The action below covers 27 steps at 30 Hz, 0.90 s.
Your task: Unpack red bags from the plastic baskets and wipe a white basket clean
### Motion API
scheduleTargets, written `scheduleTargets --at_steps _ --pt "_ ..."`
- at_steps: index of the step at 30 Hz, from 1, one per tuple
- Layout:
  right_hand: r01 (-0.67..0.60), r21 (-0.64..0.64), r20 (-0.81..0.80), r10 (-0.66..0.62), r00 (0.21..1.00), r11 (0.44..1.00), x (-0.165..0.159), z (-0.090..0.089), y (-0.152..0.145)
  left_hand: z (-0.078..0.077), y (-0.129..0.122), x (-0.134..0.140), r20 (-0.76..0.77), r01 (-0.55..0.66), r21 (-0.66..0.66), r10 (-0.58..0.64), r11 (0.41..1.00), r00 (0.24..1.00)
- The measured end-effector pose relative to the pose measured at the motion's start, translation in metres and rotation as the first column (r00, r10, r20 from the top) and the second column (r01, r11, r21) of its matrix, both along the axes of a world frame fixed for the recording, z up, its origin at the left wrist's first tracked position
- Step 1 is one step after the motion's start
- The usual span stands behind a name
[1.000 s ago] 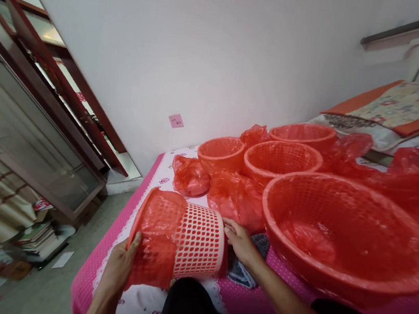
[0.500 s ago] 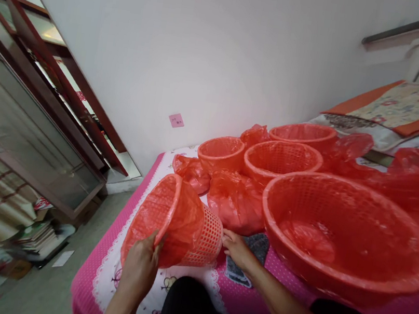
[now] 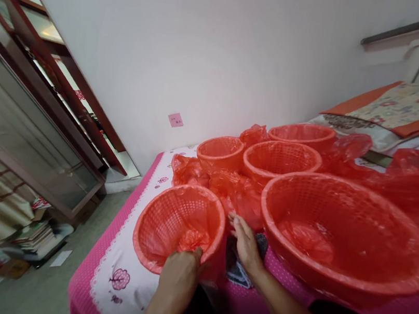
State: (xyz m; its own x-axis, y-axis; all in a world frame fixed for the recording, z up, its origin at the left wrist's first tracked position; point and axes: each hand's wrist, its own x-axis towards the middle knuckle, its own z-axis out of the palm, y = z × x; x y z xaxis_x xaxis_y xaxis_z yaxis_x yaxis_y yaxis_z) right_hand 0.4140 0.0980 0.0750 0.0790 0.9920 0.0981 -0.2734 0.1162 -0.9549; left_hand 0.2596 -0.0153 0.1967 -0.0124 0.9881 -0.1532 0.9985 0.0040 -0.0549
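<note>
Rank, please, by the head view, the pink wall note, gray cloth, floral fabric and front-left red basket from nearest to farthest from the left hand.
1. Front-left red basket: at the left hand.
2. Gray cloth: rightward, by the right hand.
3. Pink wall note: ahead, slightly leftward.
4. Floral fabric: far back, right.

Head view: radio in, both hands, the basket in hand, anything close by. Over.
Left hand curled over near rim of basket. Right hand open alongside, contact unclear. Basket red-lined, mouth facing camera. Red plastic bag close behind.
</note>
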Motion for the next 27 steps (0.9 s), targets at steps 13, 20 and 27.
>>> scheduleTargets --at_steps 13,20,27 --pt "-0.381 -0.048 -0.246 0.359 0.900 0.923 0.003 0.036 -0.017 0.003 -0.053 -0.009 0.795 -0.268 0.355 -0.139 0.896 0.591" --pt "-0.442 -0.102 -0.374 0.377 0.847 0.891 0.009 0.043 -0.021 -0.007 -0.086 -0.110 0.978 -0.883 0.191 -0.003 0.429 0.210" --pt "-0.423 -0.099 -0.372 0.361 0.855 0.901 0.009 0.042 -0.021 -0.032 -0.078 -0.101 0.901 -0.666 -0.380 0.095 0.641 -0.423"
